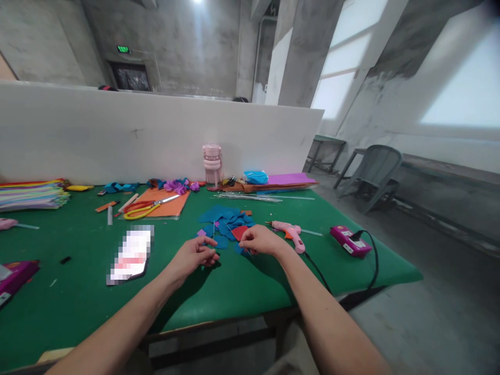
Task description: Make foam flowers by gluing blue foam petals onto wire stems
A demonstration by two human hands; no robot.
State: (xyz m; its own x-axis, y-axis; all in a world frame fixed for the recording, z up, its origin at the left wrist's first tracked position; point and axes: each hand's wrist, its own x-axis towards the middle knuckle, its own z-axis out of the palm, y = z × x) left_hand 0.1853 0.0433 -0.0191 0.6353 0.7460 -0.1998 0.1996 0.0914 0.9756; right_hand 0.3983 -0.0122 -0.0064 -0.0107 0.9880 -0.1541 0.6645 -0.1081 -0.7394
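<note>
My left hand (198, 252) hovers over the green table in front of a heap of blue felt pieces (225, 214). Its fingers are curled but apart, and I see nothing between them. At the heap's right side my right hand (258, 240) is closed in a pinch. A red felt piece (239, 232) shows right by its fingertips; whether it is held or lies behind them I cannot tell. A pink glue gun (289, 233) with a black cord lies just right of that hand. Small purple pieces (201, 233) are among the blue ones.
A phone (133, 255) lies on the left of the green table (230, 291). Scissors (146, 208) rest on orange felt sheets (172, 207). Thin wires (250, 197) and a pink bottle (212, 164) stand farther back, before a white partition (164, 135). A purple power box (350, 240) sits right.
</note>
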